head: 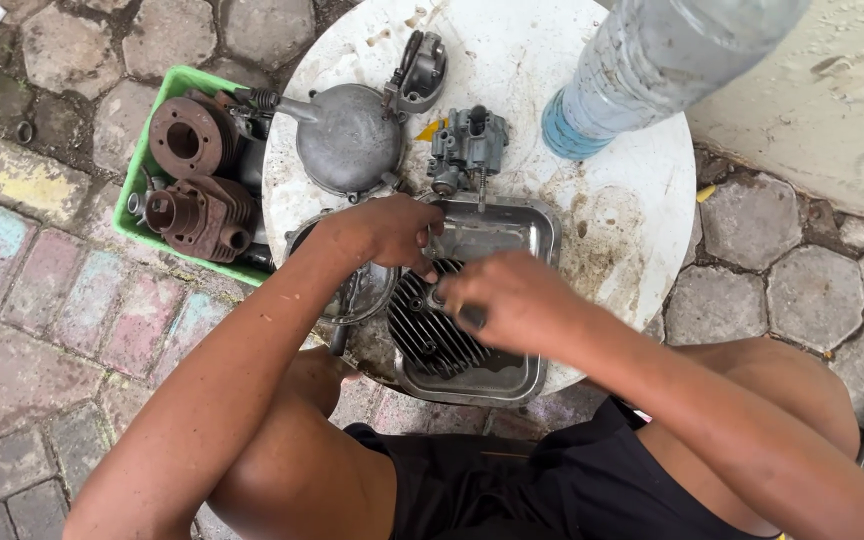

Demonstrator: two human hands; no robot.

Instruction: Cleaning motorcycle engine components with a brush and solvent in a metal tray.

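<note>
Paving stones surround a round white surface (612,210) carrying a metal tray (527,225). Inside the tray lies a finned cylinder head (430,335), its fins running diagonally away from the person. Both hands meet over its upper edge: the left hand (384,232) curls closed, pinching something small at the tray's rim; the right hand (507,300) grips closed on the head's near corner, nearer of the two.

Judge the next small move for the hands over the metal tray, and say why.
Probably steady the finned part with the left hand while the right hand works its top edge: both hands meet there, and the part lies loose in the tray.
</note>
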